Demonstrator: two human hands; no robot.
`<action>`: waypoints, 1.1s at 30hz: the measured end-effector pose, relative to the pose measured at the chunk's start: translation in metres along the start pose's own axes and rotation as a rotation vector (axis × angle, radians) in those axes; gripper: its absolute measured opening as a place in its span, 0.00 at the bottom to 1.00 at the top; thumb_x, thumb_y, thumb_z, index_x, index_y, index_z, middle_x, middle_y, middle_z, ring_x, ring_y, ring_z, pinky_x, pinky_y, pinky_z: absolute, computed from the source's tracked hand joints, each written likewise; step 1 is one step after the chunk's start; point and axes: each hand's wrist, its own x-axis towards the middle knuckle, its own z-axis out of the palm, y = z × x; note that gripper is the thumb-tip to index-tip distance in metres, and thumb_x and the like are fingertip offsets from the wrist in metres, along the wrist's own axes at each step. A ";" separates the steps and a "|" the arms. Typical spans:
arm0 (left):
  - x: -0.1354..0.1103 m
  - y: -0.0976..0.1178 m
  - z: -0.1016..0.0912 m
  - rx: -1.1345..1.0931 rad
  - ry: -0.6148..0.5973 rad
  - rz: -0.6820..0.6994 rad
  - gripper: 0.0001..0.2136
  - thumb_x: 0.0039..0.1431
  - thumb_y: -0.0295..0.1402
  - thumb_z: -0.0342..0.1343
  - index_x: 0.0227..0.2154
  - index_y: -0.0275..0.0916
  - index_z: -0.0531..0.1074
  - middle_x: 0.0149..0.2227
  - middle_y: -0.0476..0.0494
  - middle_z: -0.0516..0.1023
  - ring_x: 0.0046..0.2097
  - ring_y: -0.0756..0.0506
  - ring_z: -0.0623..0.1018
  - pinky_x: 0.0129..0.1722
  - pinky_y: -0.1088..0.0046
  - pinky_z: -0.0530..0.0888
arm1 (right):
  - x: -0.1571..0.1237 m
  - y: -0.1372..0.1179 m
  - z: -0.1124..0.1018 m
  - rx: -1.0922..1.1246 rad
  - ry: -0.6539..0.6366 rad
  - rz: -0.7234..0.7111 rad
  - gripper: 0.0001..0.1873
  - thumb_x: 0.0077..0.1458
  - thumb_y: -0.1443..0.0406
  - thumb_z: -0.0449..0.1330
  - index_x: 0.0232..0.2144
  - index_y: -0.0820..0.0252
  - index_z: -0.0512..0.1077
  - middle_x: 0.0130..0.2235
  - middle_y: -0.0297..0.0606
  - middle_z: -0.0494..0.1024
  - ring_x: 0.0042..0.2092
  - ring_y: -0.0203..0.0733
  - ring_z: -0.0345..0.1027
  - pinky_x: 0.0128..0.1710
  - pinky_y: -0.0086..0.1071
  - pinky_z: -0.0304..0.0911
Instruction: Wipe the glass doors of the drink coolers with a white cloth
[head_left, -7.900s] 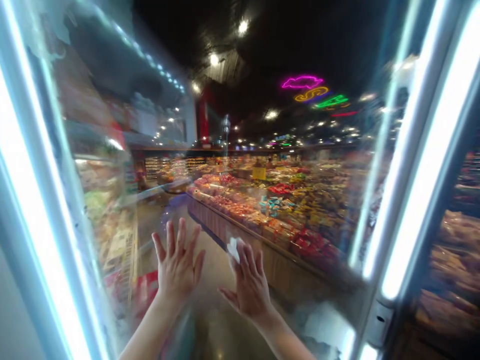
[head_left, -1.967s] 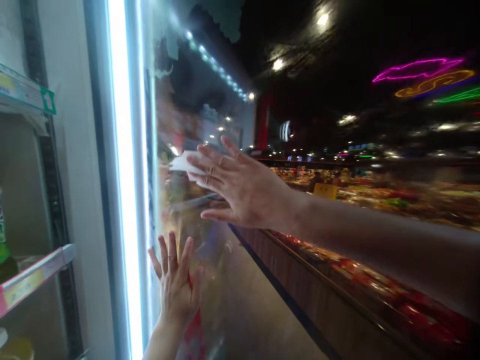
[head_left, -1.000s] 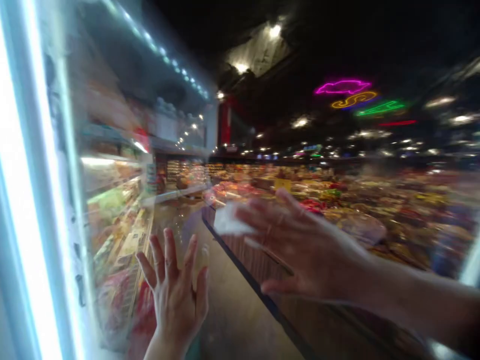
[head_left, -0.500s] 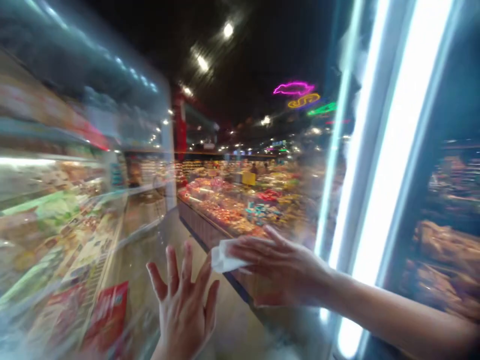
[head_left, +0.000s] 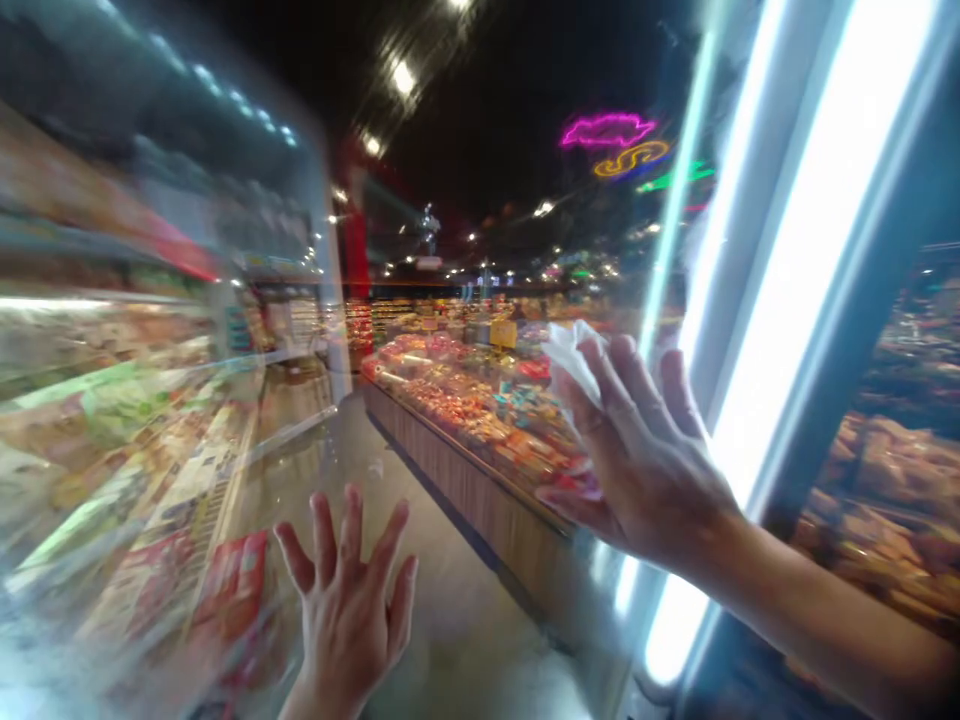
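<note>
In front of me is a pane of clear glass (head_left: pixel 487 600), hazy near its lower edge. My left hand (head_left: pixel 352 605) is raised low in the middle, its fingers spread and its palm turned toward the pane; nothing is in it. Higher and to the right, my right hand (head_left: pixel 645 460) presses a folded white tissue (head_left: pixel 574 355) against the pane. Its fingers cover most of the tissue, and its thumb points left. A bright strip light (head_left: pixel 795 300) runs slantwise behind my right wrist.
Blurred refrigerated shelves (head_left: pixel 142 420) with packaged goods line the left side, a red packet (head_left: pixel 232 575) among them. Beyond the glass stands a long wood-sided display bin (head_left: pixel 457 490) heaped with goods, beside a floor aisle (head_left: pixel 337 455). Neon signs (head_left: pixel 607 130) glow overhead.
My right hand has moved up and to the right with the tissue, tilting its fingers upward. My left hand, still spread, appears slightly further left. The view has shifted a little.
</note>
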 end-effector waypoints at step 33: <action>-0.067 -0.158 -0.047 0.052 -0.088 -0.068 0.42 0.62 0.31 0.59 0.72 0.60 0.44 0.77 0.51 0.31 0.76 0.32 0.32 0.71 0.35 0.33 | 0.010 -0.173 0.075 -0.002 0.015 0.279 0.43 0.62 0.49 0.60 0.70 0.63 0.55 0.74 0.55 0.48 0.76 0.61 0.31 0.72 0.66 0.34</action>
